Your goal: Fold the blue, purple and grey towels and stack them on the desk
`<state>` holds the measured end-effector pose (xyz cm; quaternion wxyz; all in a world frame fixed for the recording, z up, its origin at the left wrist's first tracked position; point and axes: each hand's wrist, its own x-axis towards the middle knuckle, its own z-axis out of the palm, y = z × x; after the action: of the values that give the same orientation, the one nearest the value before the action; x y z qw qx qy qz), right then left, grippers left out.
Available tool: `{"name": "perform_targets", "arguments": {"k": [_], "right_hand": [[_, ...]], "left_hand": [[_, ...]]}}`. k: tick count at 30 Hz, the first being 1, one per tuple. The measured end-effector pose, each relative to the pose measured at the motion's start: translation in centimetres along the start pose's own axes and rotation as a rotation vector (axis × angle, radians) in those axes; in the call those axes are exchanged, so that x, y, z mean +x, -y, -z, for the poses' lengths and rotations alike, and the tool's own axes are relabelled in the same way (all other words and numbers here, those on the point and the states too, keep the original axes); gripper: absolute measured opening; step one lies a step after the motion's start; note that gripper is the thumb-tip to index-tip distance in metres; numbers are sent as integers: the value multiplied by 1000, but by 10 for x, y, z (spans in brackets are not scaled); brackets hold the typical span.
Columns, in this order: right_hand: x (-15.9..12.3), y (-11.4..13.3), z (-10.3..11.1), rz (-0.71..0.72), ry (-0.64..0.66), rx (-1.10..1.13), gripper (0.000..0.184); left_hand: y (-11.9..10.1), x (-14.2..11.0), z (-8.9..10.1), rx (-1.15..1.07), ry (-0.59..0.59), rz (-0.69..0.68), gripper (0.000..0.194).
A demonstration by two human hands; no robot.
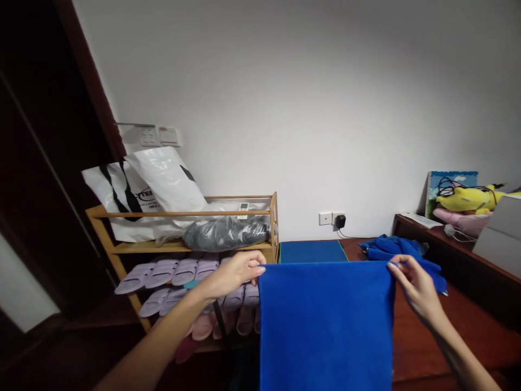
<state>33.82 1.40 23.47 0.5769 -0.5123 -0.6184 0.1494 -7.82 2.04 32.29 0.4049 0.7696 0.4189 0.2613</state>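
A plain blue towel (325, 326) hangs stretched between my two hands, its top edge nearly level and its lower end out of view. My left hand (244, 267) pinches the upper left corner. The upper right corner is held between the thumb and fingers of my right hand (413, 282). Behind the towel, a flat blue stack (313, 251), perhaps folded cloth, lies on the reddish-brown wooden table (459, 326). Farther right on the table is a crumpled heap of blue cloth (401, 254).
A wooden rack (183, 247) at left bears white bags (163, 179), a plastic-wrapped dark bundle (228, 232) and several lilac slippers (163, 274). A black plug (340, 221) sits in the wall socket. On the raised right shelf are a yellow plush toy (468, 200) and white boxes (500, 233).
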Motion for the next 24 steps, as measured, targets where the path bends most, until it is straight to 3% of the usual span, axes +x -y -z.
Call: {"name": "perform_targets", "arguments": {"k": [5,9,14,20,24], "right_hand": [[9,-93,-45,-20,238,-240,33],[14,-166,-95,-51,173,-348,35],[15,-241,-143,-55,156,-415,38],[9,-311,-157,-32,243,-479,49],[-1,-330,-149,-40,315,-512,51]], "left_hand": [[100,39,-38,205,-108,118,15],[172,84,-79,368,-228,191,6],[228,141,-119,516,-284,205,25],[291,162,-135,625,-220,140,46],[314,156,-139,665,-263,131,49]]}}
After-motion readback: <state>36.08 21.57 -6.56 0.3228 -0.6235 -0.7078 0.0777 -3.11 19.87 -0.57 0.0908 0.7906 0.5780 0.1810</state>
